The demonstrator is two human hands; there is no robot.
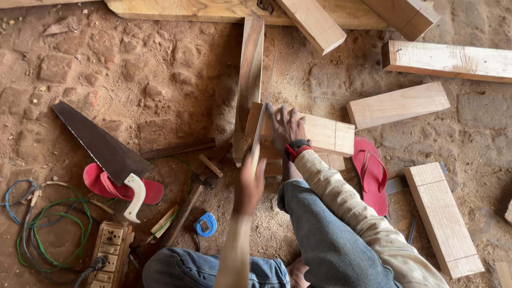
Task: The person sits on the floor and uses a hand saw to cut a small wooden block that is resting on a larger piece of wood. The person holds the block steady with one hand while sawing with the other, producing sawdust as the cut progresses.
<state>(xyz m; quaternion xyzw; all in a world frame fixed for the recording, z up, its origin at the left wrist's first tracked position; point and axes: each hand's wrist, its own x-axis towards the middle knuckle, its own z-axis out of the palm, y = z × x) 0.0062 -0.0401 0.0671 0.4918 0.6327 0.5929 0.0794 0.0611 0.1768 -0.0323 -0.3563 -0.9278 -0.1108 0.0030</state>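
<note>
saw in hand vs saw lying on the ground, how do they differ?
The saw in hand stands on edge across the wood block, gripped by the left hand; the idle saw lies flat, untouched, across a red sandal. The idle saw shows a broad dark blade and white handle; the other shows only a thin edge.

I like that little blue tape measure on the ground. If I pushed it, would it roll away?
Probably not far: the blue tape measure lies flat on its side in loose sawdust, which would likely slow it. It looks small, so probably light to lift. Its rounded case might roll if stood on edge.
</note>
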